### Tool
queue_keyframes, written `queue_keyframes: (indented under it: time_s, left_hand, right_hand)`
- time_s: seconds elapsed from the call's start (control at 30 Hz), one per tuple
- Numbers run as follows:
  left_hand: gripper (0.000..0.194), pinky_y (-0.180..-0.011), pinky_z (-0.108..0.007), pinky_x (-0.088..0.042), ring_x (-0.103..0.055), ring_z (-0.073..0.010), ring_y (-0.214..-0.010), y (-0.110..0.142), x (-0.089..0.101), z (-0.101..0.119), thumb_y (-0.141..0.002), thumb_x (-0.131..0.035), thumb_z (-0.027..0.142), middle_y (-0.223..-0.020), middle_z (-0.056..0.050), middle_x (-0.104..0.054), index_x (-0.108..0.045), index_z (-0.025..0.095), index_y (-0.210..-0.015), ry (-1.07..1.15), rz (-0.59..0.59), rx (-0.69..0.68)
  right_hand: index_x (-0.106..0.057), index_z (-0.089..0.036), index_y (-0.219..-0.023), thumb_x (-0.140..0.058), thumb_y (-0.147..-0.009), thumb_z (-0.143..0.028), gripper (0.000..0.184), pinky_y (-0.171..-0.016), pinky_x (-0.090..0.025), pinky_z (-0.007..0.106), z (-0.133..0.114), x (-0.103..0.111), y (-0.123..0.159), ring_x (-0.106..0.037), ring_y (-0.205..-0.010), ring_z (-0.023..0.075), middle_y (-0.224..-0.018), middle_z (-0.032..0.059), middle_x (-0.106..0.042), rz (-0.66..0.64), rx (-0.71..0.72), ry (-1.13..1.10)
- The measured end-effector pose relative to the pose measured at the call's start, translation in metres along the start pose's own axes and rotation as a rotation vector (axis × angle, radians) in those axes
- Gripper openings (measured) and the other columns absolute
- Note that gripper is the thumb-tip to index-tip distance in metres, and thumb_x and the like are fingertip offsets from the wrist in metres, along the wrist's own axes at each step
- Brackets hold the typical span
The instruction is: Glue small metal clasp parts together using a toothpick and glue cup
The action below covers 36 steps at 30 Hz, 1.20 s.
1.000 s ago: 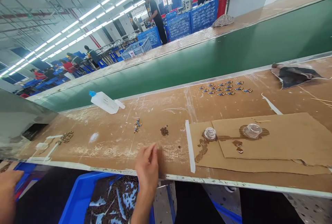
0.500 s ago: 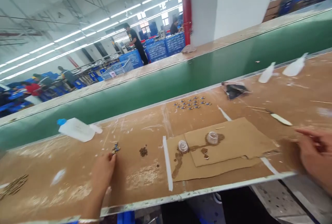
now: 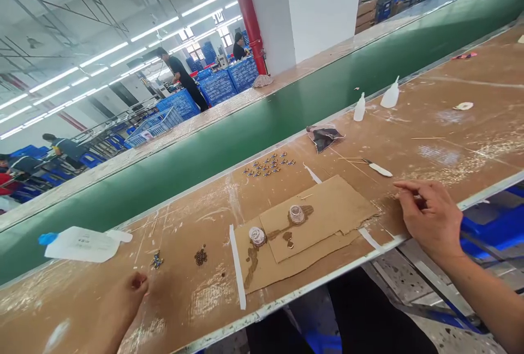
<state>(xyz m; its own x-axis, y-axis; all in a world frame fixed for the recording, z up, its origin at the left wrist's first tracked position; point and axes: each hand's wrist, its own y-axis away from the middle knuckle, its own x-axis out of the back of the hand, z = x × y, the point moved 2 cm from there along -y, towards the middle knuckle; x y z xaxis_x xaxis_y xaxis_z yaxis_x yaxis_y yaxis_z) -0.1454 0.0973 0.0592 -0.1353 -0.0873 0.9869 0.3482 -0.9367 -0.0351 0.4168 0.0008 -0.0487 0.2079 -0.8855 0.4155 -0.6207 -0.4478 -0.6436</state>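
Note:
My left hand [image 3: 125, 296] is over the left part of the table with fingers curled together. It is just short of a small heap of blue-and-gold metal pieces [image 3: 156, 259]; anything between its fingertips is hidden. To its right lies a small pile of dark brown bits [image 3: 201, 255]. My right hand [image 3: 432, 214] hovers by the table's front edge, index finger stretched out and thumb apart, with nothing visible in it. Nearest to it is a white-handled tool [image 3: 380, 169] with thin prongs. Several blue-and-gold pieces [image 3: 268, 165] lie spread out at the back.
Cardboard sheets [image 3: 327, 201] carry two small round cups, one whitish [image 3: 256, 236] and one clear [image 3: 296, 213], amid wet stains. A white bottle with a blue cap [image 3: 84, 245] lies left. Two squeeze bottles [image 3: 359, 108] and a dark pouch [image 3: 325, 136] stand back. A green belt [image 3: 286, 111] runs behind.
My left hand has drawn back from the small heap of blue-and-gold pieces toward me. My right hand has moved closer to the cardboard. The view has turned to the right.

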Motion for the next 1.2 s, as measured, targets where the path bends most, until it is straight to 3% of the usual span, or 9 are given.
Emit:
queue_keyframes:
  time_s: [0.1,0.17,0.23,0.37,0.5,0.67,0.87,1.1,1.2]
  left_hand:
    - [0.010,-0.061,-0.031,-0.043,-0.064,-0.0270,-0.072,0.030,0.007,0.011,-0.058,-0.065,0.030,-0.061,-0.002,-0.069,-0.064,0.021,-0.063,0.328,0.040,0.190]
    - [0.026,-0.065,-0.029,-0.047,-0.065,-0.0264,-0.082,0.059,0.003,0.023,-0.048,-0.074,0.034,-0.065,-0.002,-0.070,-0.066,0.021,-0.069,0.622,0.085,0.229]
    - [0.040,-0.068,-0.026,-0.050,-0.066,-0.0233,-0.082,0.092,-0.009,0.041,-0.042,-0.079,0.037,-0.072,-0.002,-0.071,-0.068,0.021,-0.077,0.922,0.048,0.263]
    - [0.045,-0.067,-0.024,-0.053,-0.065,-0.0160,-0.064,0.151,-0.043,0.094,-0.038,-0.087,0.039,-0.064,-0.002,-0.069,-0.069,0.017,-0.073,1.284,-0.140,0.287]
    - [0.035,-0.066,-0.020,-0.053,-0.061,-0.0102,-0.058,0.177,-0.068,0.145,-0.052,-0.085,0.037,-0.061,-0.001,-0.066,-0.070,0.015,-0.074,1.401,-0.312,0.208]
    - [0.034,-0.069,-0.018,-0.052,-0.061,-0.0095,-0.062,0.172,-0.080,0.170,-0.054,-0.084,0.034,-0.067,-0.003,-0.068,-0.071,0.014,-0.078,1.334,-0.313,0.176]
    - [0.035,-0.069,-0.020,-0.051,-0.061,-0.0123,-0.066,0.165,-0.085,0.177,-0.059,-0.080,0.042,-0.065,-0.001,-0.067,-0.071,0.017,-0.082,1.007,-0.232,0.033]
    - [0.019,-0.081,-0.028,-0.048,-0.063,-0.0190,-0.086,0.155,-0.074,0.203,-0.078,-0.062,0.040,-0.085,-0.003,-0.070,-0.070,0.022,-0.081,0.491,-0.074,-0.499]
    - [0.019,-0.079,-0.028,-0.048,-0.063,-0.0179,-0.083,0.150,-0.076,0.213,-0.083,-0.056,0.037,-0.085,-0.002,-0.069,-0.070,0.023,-0.083,0.389,-0.074,-0.612]
  right_hand:
    - [-0.066,-0.021,-0.081,-0.048,-0.077,-0.026,0.019,-0.058,-0.050,0.023,0.001,0.001,0.000,-0.061,-0.075,0.0150,-0.088,0.0061,-0.065,-0.021,-0.013,-0.023]
    - [-0.065,-0.021,-0.080,-0.049,-0.077,-0.024,0.017,-0.058,-0.050,0.023,0.000,0.002,-0.001,-0.060,-0.074,0.0142,-0.088,0.0059,-0.065,-0.038,-0.019,-0.037]
    - [-0.065,-0.021,-0.081,-0.050,-0.077,-0.023,0.016,-0.057,-0.050,0.022,-0.001,0.003,-0.002,-0.060,-0.072,0.0135,-0.087,0.0057,-0.065,-0.053,-0.022,-0.054]
    - [-0.066,-0.022,-0.081,-0.052,-0.076,-0.019,0.014,-0.056,-0.049,0.020,-0.002,0.004,-0.004,-0.060,-0.069,0.0122,-0.086,0.0051,-0.066,-0.078,-0.026,-0.052]
    - [-0.066,-0.020,-0.081,-0.054,-0.075,-0.016,0.014,-0.056,-0.047,0.019,-0.001,0.004,-0.004,-0.059,-0.065,0.0103,-0.083,0.0044,-0.066,-0.044,0.021,-0.023]
    - [-0.066,-0.018,-0.084,-0.051,-0.078,-0.015,0.016,-0.057,-0.046,0.020,0.000,0.002,-0.003,-0.054,-0.059,0.0084,-0.083,0.0044,-0.066,-0.040,0.081,-0.028]
    - [-0.066,-0.017,-0.085,-0.050,-0.078,-0.011,0.018,-0.050,-0.040,0.018,-0.002,0.002,-0.003,-0.050,-0.056,0.0058,-0.084,0.0024,-0.066,-0.033,0.050,0.004]
    - [-0.066,-0.018,-0.088,-0.048,-0.080,-0.015,0.020,-0.051,-0.038,0.018,0.000,0.000,-0.002,-0.054,-0.061,0.0071,-0.085,0.0015,-0.066,-0.060,0.016,0.035]
    - [-0.066,-0.018,-0.087,-0.047,-0.080,-0.014,0.020,-0.051,-0.037,0.019,0.001,0.000,-0.002,-0.055,-0.064,0.0076,-0.085,0.0012,-0.066,-0.059,0.030,0.045]
